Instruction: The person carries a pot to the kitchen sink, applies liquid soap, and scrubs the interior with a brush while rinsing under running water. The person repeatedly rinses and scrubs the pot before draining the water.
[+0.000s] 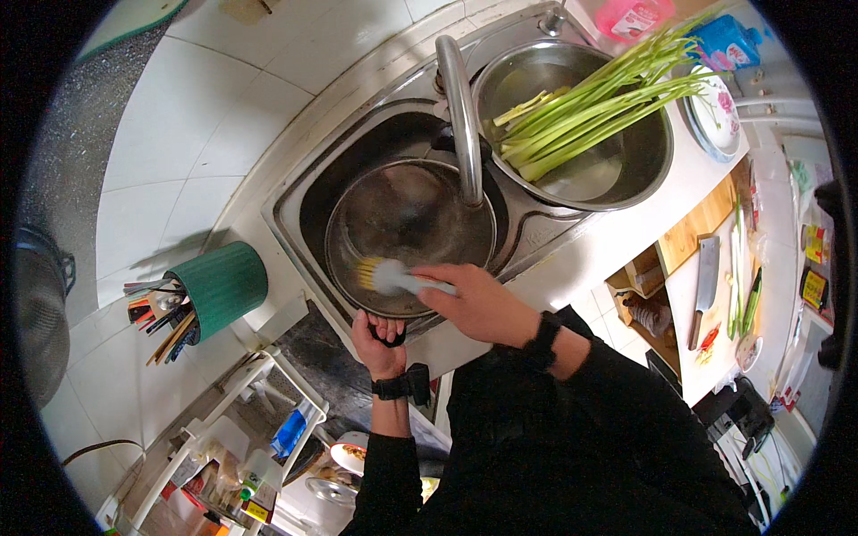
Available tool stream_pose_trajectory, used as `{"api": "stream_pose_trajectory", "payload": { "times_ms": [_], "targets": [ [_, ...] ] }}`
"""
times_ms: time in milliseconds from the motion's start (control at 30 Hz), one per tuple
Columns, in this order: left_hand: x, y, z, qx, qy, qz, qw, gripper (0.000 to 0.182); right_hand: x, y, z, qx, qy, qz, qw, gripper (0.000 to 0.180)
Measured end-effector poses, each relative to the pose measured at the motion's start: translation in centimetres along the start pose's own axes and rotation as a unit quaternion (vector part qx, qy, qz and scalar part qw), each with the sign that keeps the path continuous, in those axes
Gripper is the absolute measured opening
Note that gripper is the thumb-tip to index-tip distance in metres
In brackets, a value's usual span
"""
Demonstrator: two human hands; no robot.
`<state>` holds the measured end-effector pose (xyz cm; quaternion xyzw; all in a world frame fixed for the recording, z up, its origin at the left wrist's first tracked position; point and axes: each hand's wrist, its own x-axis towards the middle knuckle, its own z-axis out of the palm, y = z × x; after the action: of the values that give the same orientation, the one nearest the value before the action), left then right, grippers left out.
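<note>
A dark round pan (415,214) sits in the left basin of the metal sink (285,201). My left hand (377,342) grips its black handle (392,338) at the near rim. In my right hand (479,301) is a scrub brush (389,276) with a pale handle and yellowish bristles. The bristles are inside the pan, at its near left side, and look slightly blurred. Over the pan's right part arches the steel faucet (462,120).
Right of the faucet, a steel bowl (660,167) holds green stalks (583,127). Stacked plates (717,120) stand beyond. A green utensil holder (231,288) lies left of the sink. Far right, a cleaver (705,281) rests on a work surface. A white rack (201,435) stands lower left.
</note>
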<state>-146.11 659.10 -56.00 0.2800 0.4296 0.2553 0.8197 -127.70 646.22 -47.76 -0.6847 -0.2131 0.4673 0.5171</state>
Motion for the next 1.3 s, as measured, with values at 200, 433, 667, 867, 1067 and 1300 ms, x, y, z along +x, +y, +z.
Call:
{"api": "stream_pose_trajectory", "payload": {
  "times_ms": [200, 433, 667, 867, 1067, 1300],
  "targets": [
    [0.3, 0.1, 0.0, 0.014, 0.024, 0.017, 0.999, 0.033, 0.1, -1.0, -1.5, -0.107, -0.129, 0.021, 0.986, 0.035],
    [0.3, 0.3, 0.8, 0.028, -0.027, 0.068, 0.997, 0.035, 0.9, -0.3, -2.5, -0.225, -0.08, 0.0, 0.971, 0.035],
    [-0.2, 0.9, 1.3, 0.036, -0.025, 0.091, 0.995, 0.035, 1.2, -0.6, -3.1, -0.392, -0.062, 0.043, 0.917, 0.03],
    [-0.9, 0.5, 2.1, 0.057, 0.024, 0.13, 0.99, 0.036, 0.8, -0.6, -0.5, -0.275, 0.009, -0.031, 0.961, 0.027],
    [-1.4, 0.5, 2.2, 0.074, 0.04, 0.154, 0.985, 0.036, 0.7, 0.1, -1.8, -0.418, -0.005, -0.045, 0.907, 0.027],
    [-1.8, -0.8, 2.4, 0.076, 0.071, 0.129, 0.986, 0.034, 2.5, 2.7, -1.7, -0.428, 0.143, -0.014, 0.892, 0.029]
  ]
}}
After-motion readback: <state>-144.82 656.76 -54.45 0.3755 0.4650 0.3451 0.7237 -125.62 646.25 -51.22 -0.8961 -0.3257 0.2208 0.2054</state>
